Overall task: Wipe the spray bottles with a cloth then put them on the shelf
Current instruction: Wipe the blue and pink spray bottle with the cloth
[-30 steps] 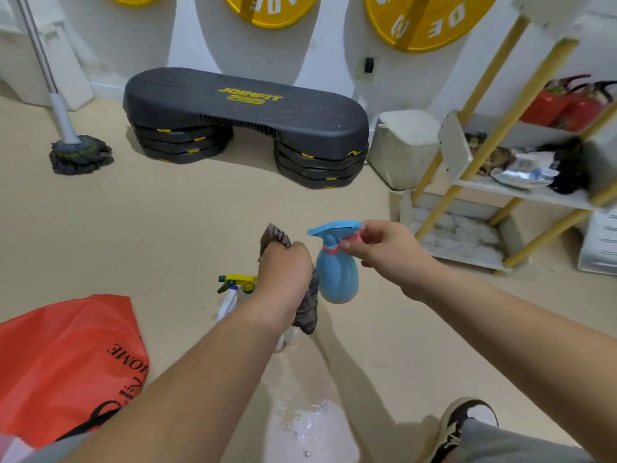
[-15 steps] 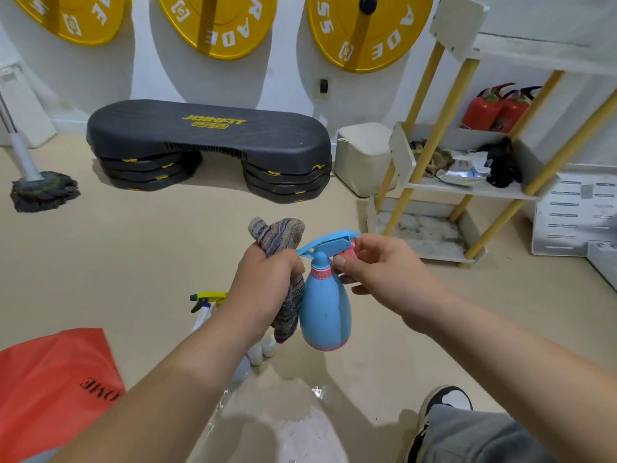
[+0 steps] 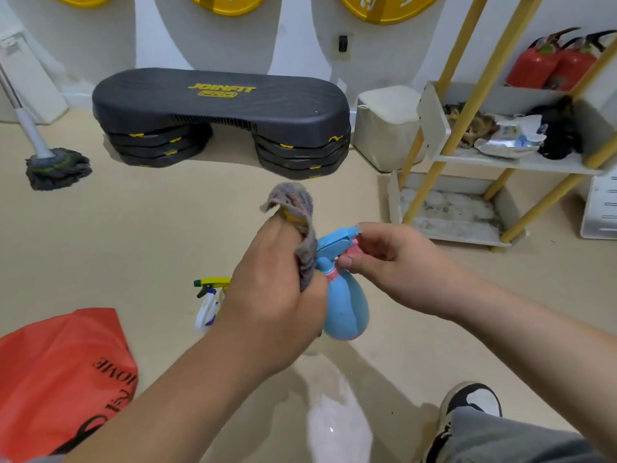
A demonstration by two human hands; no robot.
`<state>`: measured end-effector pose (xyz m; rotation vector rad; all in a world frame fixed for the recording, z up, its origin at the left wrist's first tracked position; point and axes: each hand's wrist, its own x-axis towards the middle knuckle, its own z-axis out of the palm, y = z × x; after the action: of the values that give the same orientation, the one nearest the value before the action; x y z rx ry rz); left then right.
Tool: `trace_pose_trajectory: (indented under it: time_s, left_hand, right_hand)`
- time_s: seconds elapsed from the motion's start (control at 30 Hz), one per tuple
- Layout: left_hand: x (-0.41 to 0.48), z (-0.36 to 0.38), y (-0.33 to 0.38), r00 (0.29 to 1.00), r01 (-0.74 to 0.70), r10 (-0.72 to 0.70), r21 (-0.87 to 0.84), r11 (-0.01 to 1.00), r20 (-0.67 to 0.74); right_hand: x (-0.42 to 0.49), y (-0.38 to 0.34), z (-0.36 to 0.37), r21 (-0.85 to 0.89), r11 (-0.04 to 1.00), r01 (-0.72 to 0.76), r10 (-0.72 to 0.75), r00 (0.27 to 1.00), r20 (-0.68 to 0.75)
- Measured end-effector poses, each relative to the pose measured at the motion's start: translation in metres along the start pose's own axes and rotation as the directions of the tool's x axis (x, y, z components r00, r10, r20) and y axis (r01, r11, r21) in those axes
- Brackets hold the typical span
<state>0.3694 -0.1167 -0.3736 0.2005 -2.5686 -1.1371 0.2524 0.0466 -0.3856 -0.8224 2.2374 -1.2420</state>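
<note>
Left hand [image 3: 273, 295] fingers clench the cloth [image 3: 300, 228] against the blue spray bottle [image 3: 347, 305]; right hand [image 3: 400, 262] fingers pinch its trigger head. Shelf [image 3: 500, 158] far right.

You are working in even, fairly bright indoor light from above, which throws soft shadows of your arms onto the floor [image 3: 167, 228] and leaves a white glare patch on its glossy wet spot [image 3: 337, 429]. The raised tip of the cloth [image 3: 293, 208] is smeared by motion blur, while the blue spray bottle [image 3: 347, 309] looks fairly crisp. The wide lens tilts and bows the posts of the shelf [image 3: 500, 161] and stretches your forearms towards the frame edges.
</note>
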Motion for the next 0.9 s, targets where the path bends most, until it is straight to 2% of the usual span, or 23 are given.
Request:
trace_pose_trajectory:
  time_s: [0.07, 0.1, 0.17, 0.23, 0.33, 0.4, 0.47, 0.57, 0.6, 0.67, 0.7, 0.73, 0.77, 0.83, 0.9]
  left_hand:
    - [-0.001, 0.011, -0.009, 0.982, -0.188, 0.19, 0.187, 0.964, 0.008]
    - [-0.001, 0.017, -0.013, 0.973, -0.231, 0.231, 0.247, 0.941, 0.03]
    - [0.0, 0.029, -0.02, 0.97, -0.242, 0.237, 0.27, 0.932, 0.052]
    - [0.004, 0.032, -0.027, 0.979, -0.196, 0.204, 0.235, 0.952, -0.011]
    - [0.006, 0.03, -0.035, 0.997, 0.002, -0.004, -0.026, 1.0, -0.081]
    - [0.008, 0.031, -0.042, 0.987, 0.157, -0.162, -0.249, 0.956, 0.001]
    - [0.011, 0.033, -0.05, 0.941, 0.333, -0.327, -0.396, 0.856, 0.084]
    - [0.012, 0.031, -0.058, 0.757, 0.636, -0.614, -0.463, 0.617, 0.223]
    - [0.013, 0.029, -0.059, 0.713, 0.668, -0.662, -0.51, 0.542, 0.231]
    - [0.018, 0.022, -0.057, 0.679, 0.638, -0.712, -0.622, 0.454, 0.177]
    - [0.022, 0.018, -0.055, 0.681, 0.62, -0.717, -0.638, 0.456, 0.149]
    - [0.024, 0.015, -0.05, 0.715, 0.582, -0.69, -0.642, 0.499, 0.113]
    - [0.024, 0.013, -0.046, 0.783, 0.517, -0.618, -0.624, 0.586, 0.068]
    - [0.016, 0.013, -0.03, 0.92, 0.343, -0.39, -0.549, 0.762, 0.033]
    - [0.004, 0.02, -0.022, 0.99, 0.14, -0.127, -0.339, 0.93, 0.061]
  right_hand:
    - [0.002, 0.0, 0.008, 0.001, 1.0, 0.023, -0.023, 1.0, -0.001]
    - [0.002, -0.001, 0.013, -0.014, 0.999, 0.043, -0.043, 0.999, -0.007]
    - [0.002, -0.005, 0.023, -0.055, 0.996, 0.072, -0.073, 0.997, -0.027]
    - [0.002, -0.005, 0.029, -0.102, 0.99, 0.093, -0.099, 0.994, -0.053]
    - [0.002, -0.008, 0.034, -0.215, 0.973, 0.08, -0.096, 0.993, -0.066]
    - [0.003, -0.008, 0.032, -0.254, 0.966, 0.059, -0.079, 0.995, -0.069]
    - [0.005, -0.006, 0.026, -0.275, 0.961, 0.035, -0.06, 0.995, -0.085]
    - [0.008, -0.004, 0.017, -0.182, 0.983, -0.005, -0.006, 0.998, -0.059]
    - [0.008, -0.004, 0.015, -0.138, 0.99, -0.016, 0.01, 0.999, -0.049]
    - [0.006, -0.003, 0.012, -0.09, 0.995, -0.034, 0.031, 0.999, -0.039]
    - [0.005, -0.003, 0.01, -0.078, 0.996, -0.038, 0.035, 0.999, -0.041]
    - [0.005, -0.002, 0.009, -0.072, 0.996, -0.044, 0.041, 0.998, -0.045]
    - [0.005, -0.002, 0.009, -0.078, 0.995, -0.054, 0.051, 0.998, -0.043]
    - [0.006, -0.005, 0.015, -0.091, 0.995, -0.048, 0.046, 0.998, -0.03]
    - [0.005, -0.01, 0.023, -0.095, 0.995, -0.002, -0.001, 0.999, -0.038]
